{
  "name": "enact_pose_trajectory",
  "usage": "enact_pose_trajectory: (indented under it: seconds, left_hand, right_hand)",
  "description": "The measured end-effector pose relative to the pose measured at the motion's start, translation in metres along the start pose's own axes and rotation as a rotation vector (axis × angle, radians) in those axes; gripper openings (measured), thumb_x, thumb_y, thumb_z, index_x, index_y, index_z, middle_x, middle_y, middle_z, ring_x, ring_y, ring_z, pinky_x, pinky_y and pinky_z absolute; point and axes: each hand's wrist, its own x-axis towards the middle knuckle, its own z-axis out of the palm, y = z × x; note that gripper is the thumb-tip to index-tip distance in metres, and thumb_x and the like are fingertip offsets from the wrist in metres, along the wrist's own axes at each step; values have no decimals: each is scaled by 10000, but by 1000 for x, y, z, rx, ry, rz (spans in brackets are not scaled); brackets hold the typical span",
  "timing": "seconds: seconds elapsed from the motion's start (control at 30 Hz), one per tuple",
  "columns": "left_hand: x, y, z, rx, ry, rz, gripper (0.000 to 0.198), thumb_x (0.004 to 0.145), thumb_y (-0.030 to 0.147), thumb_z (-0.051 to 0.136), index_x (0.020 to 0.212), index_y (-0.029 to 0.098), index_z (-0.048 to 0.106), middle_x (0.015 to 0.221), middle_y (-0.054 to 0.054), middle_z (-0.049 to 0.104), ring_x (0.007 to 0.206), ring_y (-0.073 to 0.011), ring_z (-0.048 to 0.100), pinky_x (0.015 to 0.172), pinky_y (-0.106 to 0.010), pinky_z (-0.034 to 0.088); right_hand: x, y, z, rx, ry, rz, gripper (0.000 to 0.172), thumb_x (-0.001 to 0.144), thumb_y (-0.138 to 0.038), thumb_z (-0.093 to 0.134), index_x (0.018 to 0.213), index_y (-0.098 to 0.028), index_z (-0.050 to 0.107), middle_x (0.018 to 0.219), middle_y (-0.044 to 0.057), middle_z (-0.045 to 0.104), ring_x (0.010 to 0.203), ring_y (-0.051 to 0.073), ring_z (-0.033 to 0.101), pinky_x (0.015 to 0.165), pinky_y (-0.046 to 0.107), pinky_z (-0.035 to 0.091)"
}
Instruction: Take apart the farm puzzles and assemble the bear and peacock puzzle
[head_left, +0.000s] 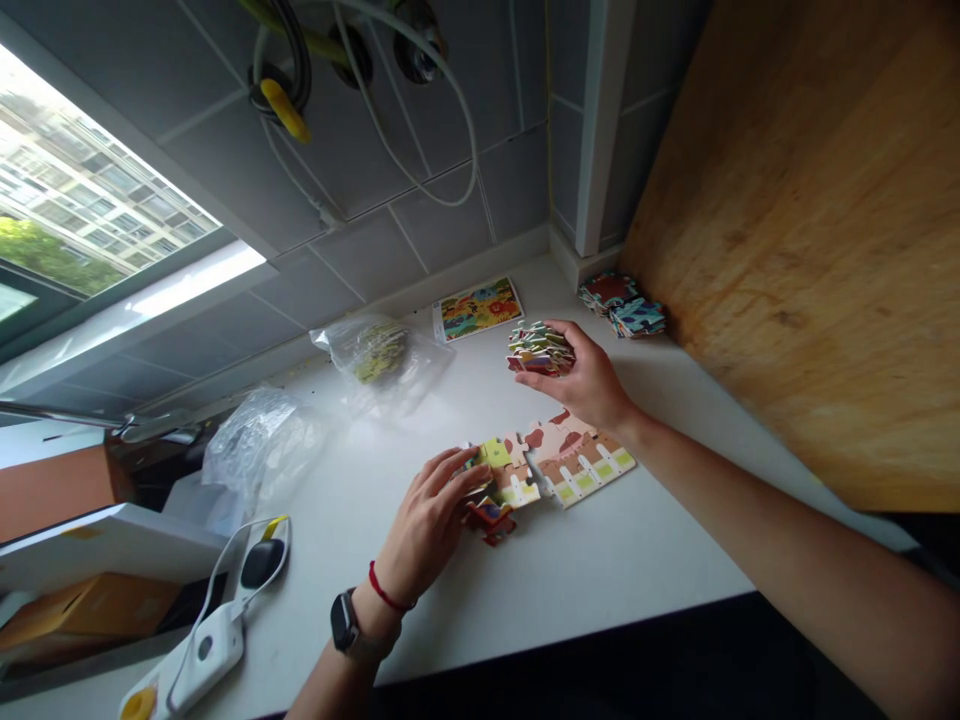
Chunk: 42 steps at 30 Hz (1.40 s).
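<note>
My right hand (595,382) grips a thick stack of jigsaw puzzle pieces (538,348) between thumb and fingers, just above the white counter. Lower down, my left hand (429,508) rests over more puzzle pieces (491,520), its fingers bent across them and partly hiding them; whether it grips any is unclear. To its right lie joined pieces with a white fence and brown-patched pink picture (581,455). A smaller joined part with green and brown (511,470) sits between that and my left hand, with a gap separating the two parts.
Along the wall lie a colourful picture card (480,308) and a clear bag with pieces (381,352). Another heap of pieces (624,303) is in the corner beside the wooden board (795,250). Crumpled plastic (259,445), boxes (90,610) and a power strip (195,655) occupy the left.
</note>
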Motion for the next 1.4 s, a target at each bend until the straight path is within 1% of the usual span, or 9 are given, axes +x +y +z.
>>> enact_pose_trajectory:
  seconds: [0.13,0.33,0.5,0.53,0.6,0.7,0.9,1.17,1.4]
  left_hand:
    - [-4,-8,0,-6,79,38,511,1036,74,471,1480,313,558,1493,-61,635,1469,-266,526,1133,-484,574]
    - [-12,-3,-2,7,16,108,579,1053,73,456,1563,347,465,1520,-75,610,1506,-283,478,1148,-533,554]
    - [-4,-4,-3,46,156,-12,601,1062,85,439,1588,376,414,1550,-100,551,1465,-270,509,1126,-528,556]
    - [-1,-6,-3,73,144,-34,577,1064,129,475,1588,365,417,1575,-110,519,1482,-290,486,1138,-551,539]
    - [7,-13,-6,104,46,-35,556,1046,239,574,1578,332,441,1603,-124,487,1511,-336,444,1159,-593,506]
    - [15,-25,-14,47,-83,-3,522,1018,321,646,1522,290,510,1539,-124,562,1481,-336,481,1158,-580,511]
    - [27,-27,-25,-46,-81,-20,398,985,310,705,1364,246,602,1324,-111,689,1227,-272,654,1057,-503,583]
    - [37,-20,-29,-145,-142,-93,486,904,183,745,1360,258,590,1224,-69,673,1051,-202,715,939,-369,631]
    - [36,-18,-29,-118,-149,-96,457,853,129,725,1285,245,630,1165,-67,690,1056,-220,704,941,-384,614]
  right_hand:
    - [-1,-1,0,0,-4,7,708,651,-392,963,1228,-254,578,1144,76,795,1010,288,800,999,468,629]
    - [0,0,-2,-92,15,-19,722,647,-416,964,1244,-242,598,1154,84,788,1041,298,783,1006,481,623]
    - [0,1,-2,-85,10,-18,717,641,-404,968,1233,-245,598,1144,74,788,1025,285,784,997,470,631]
    - [0,2,-2,-85,7,-15,718,638,-398,969,1232,-243,597,1138,73,789,1022,284,784,998,469,631]
    - [0,3,-2,-90,5,-8,718,636,-384,968,1233,-239,595,1130,74,789,1022,284,784,999,468,629]
    - [0,4,-2,-95,11,1,713,637,-372,964,1231,-238,593,1142,80,784,1025,287,783,997,469,628]
    - [-1,5,-1,-71,-14,14,726,651,-383,961,1256,-243,586,1175,86,777,1042,287,780,1012,479,621]
    - [-1,6,-2,-92,-5,2,721,648,-375,967,1251,-249,594,1175,84,777,1044,286,779,1011,483,622]
    - [-1,9,-2,-86,-17,8,730,659,-366,963,1274,-261,585,1167,77,787,1050,287,785,1014,476,622]
